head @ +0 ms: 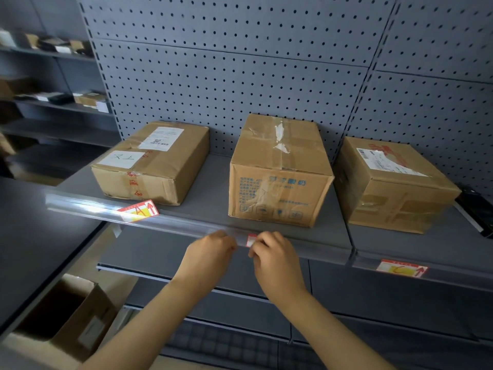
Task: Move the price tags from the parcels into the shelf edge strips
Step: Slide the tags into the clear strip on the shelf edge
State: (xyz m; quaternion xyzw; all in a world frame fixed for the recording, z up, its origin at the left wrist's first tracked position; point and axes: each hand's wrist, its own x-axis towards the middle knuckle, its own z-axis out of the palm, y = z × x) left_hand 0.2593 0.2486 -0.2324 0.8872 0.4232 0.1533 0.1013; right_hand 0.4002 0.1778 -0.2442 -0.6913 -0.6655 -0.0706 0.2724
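Observation:
Three cardboard parcels stand on the grey shelf (208, 193): a flat left parcel (152, 161), a taller middle parcel (280, 169) and a right parcel (392, 182). A clear edge strip (88, 206) runs along the shelf front. A red and yellow tag marked A (138, 210) sits in it at the left. My left hand (210, 252) and my right hand (274, 255) both pinch the strip below the middle parcel, around a small red and white tag (250, 240) that is mostly hidden. Another tag marked C (401, 268) sits in the right shelf's strip.
A pegboard back wall (240, 76) rises behind the parcels. An open cardboard box (66, 313) stands on the floor at lower left. Lower shelves (186, 265) lie beneath my hands. More shelving with small boxes (53, 76) is at far left. A dark object (477, 206) lies at far right.

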